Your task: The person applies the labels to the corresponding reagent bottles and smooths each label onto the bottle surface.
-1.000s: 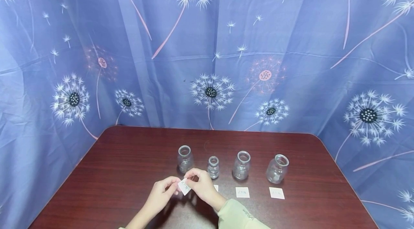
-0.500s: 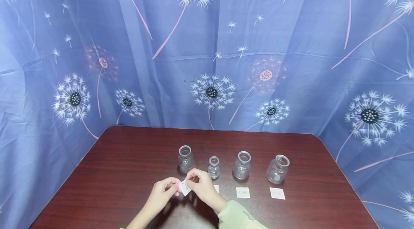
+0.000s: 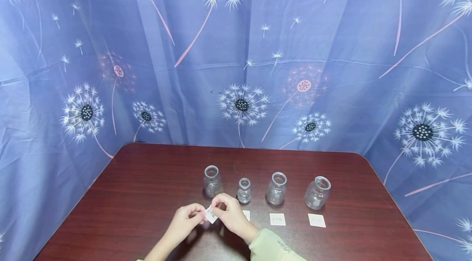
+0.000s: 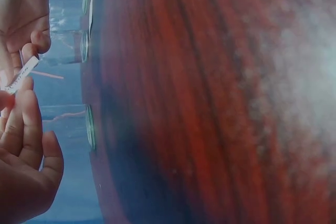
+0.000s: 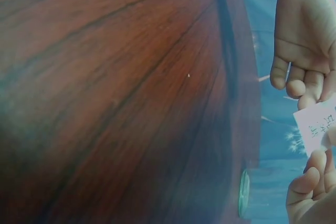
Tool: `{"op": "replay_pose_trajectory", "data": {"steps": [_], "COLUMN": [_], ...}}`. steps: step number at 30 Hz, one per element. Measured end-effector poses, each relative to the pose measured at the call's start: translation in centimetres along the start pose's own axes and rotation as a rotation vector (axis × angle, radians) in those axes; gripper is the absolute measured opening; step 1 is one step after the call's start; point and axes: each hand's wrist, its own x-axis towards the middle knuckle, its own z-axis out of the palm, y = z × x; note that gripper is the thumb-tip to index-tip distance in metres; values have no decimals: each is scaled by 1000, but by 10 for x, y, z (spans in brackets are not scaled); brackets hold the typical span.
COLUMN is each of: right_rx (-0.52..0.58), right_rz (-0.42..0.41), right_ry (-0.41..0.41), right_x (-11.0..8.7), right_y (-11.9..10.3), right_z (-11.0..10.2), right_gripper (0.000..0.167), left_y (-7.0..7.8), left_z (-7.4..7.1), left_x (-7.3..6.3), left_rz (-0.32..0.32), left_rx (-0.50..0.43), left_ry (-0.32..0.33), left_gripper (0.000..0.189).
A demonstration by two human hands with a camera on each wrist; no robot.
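Observation:
Between my two hands is a small white paper label [image 3: 211, 215] with handwriting on it. My left hand [image 3: 186, 219] pinches its left edge between thumb and fingertips, and my right hand [image 3: 231, 214] pinches its upper right corner. The label is tilted above the table, and its writing shows in the right wrist view on the label [image 5: 316, 121]. Just beyond the hands stands an open glass jar [image 3: 212, 183], its lower right side close to the right fingertips. A smaller glass jar [image 3: 244, 191] stands behind the right hand.
Two more open glass jars, one [image 3: 276, 189] right of the middle and one [image 3: 317, 193] farther right, complete the row. Before them lie white written labels, one [image 3: 277, 219] and another [image 3: 316, 220]. A third label [image 3: 246, 214] is partly hidden by the right hand. A blue dandelion curtain [image 3: 236, 48] surrounds the dark-red table [image 3: 155, 179].
The held label has turned and bent a little between the fingers, so less of its face shows in the head view. Both hands stay nearly in place; jars and other labels stay put.

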Motion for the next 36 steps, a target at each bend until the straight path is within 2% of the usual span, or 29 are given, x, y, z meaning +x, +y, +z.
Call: {"op": "replay_pose_trajectory", "data": {"steps": [7, 12, 17, 21, 25, 31, 36], "right_rx": [-9, -19, 71, 163, 208, 228, 224], "right_rz": [-7, -29, -2, 30, 45, 43, 71], "right_ry": [4, 23, 8, -4, 14, 72, 128], "right_x": [-1, -2, -2, 0, 1, 2, 3], "right_y": [-2, -4, -2, 2, 3, 4, 5], "right_z": [0, 0, -1, -2, -3, -4, -5], "right_gripper": [8, 10, 9, 7, 6, 5, 4], "left_y": [0, 1, 1, 4, 8, 11, 10], "left_z": [3, 5, 6, 6, 6, 7, 7], "left_x": [2, 4, 4, 5, 6, 10, 12], "left_rz": [-26, -86, -137, -198, -223, -229, -190], "left_rx": [137, 136, 80, -27, -103, -153, -173], "left_ry": [98, 189, 263, 283, 300, 342, 345], "left_gripper": [3, 5, 4, 4, 5, 8, 12]}}
